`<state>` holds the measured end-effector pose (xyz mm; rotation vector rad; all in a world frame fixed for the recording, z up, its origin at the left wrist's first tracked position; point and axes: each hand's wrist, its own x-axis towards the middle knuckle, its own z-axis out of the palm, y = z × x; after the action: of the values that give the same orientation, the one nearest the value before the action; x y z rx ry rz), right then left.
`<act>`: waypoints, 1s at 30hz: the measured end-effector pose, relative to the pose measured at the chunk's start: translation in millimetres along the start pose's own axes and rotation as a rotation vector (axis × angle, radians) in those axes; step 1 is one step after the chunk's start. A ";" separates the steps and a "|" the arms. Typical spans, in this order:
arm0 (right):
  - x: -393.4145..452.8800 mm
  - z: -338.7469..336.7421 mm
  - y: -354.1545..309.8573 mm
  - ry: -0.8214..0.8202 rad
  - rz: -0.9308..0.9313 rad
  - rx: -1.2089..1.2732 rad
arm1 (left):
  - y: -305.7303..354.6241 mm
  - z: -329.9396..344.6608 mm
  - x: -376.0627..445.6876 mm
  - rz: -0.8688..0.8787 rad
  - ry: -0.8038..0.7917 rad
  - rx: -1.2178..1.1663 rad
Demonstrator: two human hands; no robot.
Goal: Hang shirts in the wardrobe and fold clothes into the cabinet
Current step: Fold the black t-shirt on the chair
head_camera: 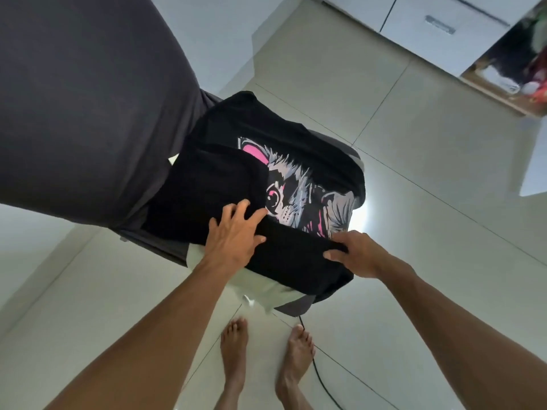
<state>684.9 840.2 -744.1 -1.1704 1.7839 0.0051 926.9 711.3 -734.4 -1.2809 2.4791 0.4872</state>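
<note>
A black T-shirt (296,149) with a pink and grey animal print lies spread over a small seat-like surface in the middle of the view. Both of its sides are folded inward over the print. My left hand (233,232) rests flat on the near folded part, fingers spread. My right hand (355,254) pinches the edge of the folded black cloth at the near right, thumb on top. Dark grey cloth (165,232) and a pale layer (266,291) lie beneath the shirt.
A large dark grey cloth (83,99) fills the upper left. White cabinet doors (429,28) stand at the top right, beside an open compartment (515,75) with colourful items. My bare feet (263,359) stand on pale floor tiles, a black cable (322,383) running past them.
</note>
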 end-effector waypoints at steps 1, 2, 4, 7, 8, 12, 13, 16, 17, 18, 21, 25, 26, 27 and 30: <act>-0.7 0.3 7.7 -0.006 0.004 -0.010 | 2.6 -0.1 2.0 -0.021 -0.030 0.002; 0.1 0.3 14.1 -0.035 0.020 -0.041 | 3.5 -1.0 2.4 -0.039 -0.040 -0.001; 0.4 -2.1 28.0 -0.107 0.067 -0.112 | 6.8 -2.1 3.7 -0.051 -0.047 -0.009; 3.1 -11.3 37.7 -0.157 0.102 -0.170 | 9.5 -4.0 5.4 -0.054 -0.063 0.003; 5.0 -13.3 38.7 -0.147 0.112 -0.185 | 9.6 -4.7 6.0 -0.059 -0.067 0.000; 9.7 -5.6 48.5 -0.101 0.065 -0.162 | 14.9 -6.1 8.8 -0.095 -0.102 -0.010; 9.7 -0.5 51.5 -0.100 0.058 -0.166 | 16.0 -6.0 9.3 -0.098 -0.110 -0.009; 7.5 10.9 55.6 0.048 0.164 -0.205 | 18.5 -6.7 11.0 -0.104 -0.124 0.002; 7.7 12.7 54.8 0.153 0.195 -0.173 | 19.2 -7.0 11.3 -0.106 -0.125 -0.001; 8.0 14.5 52.7 0.248 0.209 -0.127 | 19.8 -7.3 11.5 -0.108 -0.126 -0.004; 6.6 16.0 40.4 0.236 0.156 0.036 | 22.0 -7.6 9.1 -0.122 -0.147 -0.003; 3.8 22.8 38.5 0.023 0.146 0.121 | 24.8 -7.9 6.6 -0.142 -0.156 -0.013; 4.4 23.2 42.4 0.013 0.158 0.132 | 26.3 -8.8 7.8 -0.142 -0.154 -0.018; 5.3 21.7 45.5 0.004 0.157 0.122 | 27.8 -10.4 9.8 -0.139 -0.150 -0.022; 6.4 13.4 53.0 -0.025 0.128 -0.094 | 27.5 -12.3 13.7 -0.131 -0.142 -0.016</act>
<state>656.5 870.5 -780.2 -1.1152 1.8509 0.1801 895.2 711.0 -724.8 -1.3548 2.2633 0.5455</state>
